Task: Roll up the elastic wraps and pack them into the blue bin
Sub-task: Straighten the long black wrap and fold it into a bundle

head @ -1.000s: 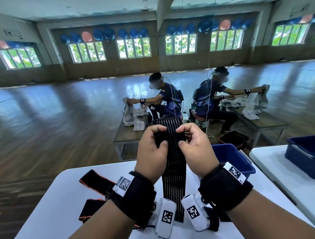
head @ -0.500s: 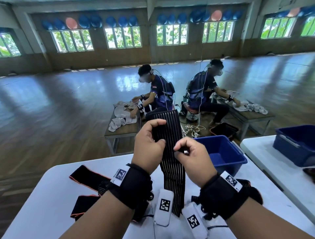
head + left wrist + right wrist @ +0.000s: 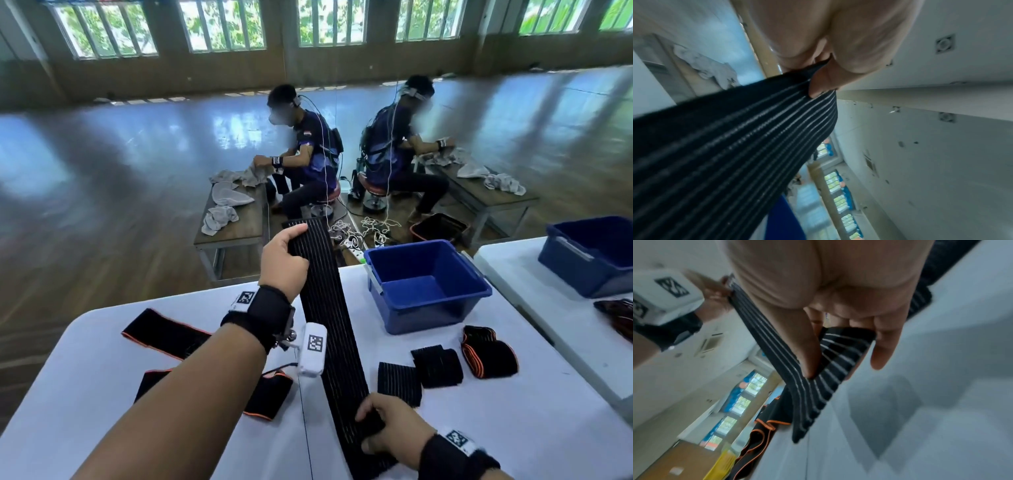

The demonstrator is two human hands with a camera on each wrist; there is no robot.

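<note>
A long black striped elastic wrap (image 3: 330,325) (image 3: 731,146) (image 3: 813,386) stretches from the table's far edge to its near edge. My left hand (image 3: 282,263) (image 3: 818,76) pinches its far end, raised above the table. My right hand (image 3: 387,428) (image 3: 838,344) grips its near end low at the table. The empty blue bin (image 3: 424,284) stands to the right of the wrap. Three rolled black wraps (image 3: 436,366) lie in front of the bin; one (image 3: 488,351) has orange trim.
Unrolled orange-edged black wraps (image 3: 164,337) lie on the white table (image 3: 85,394) at the left. A second white table with another blue bin (image 3: 592,257) stands at the right. Two seated people work at benches beyond the table.
Both hands held the wrap's upper end together; my right hand has slid down to its near end, pulling the wrap out long. The view tilted down, showing the rolled wraps.
</note>
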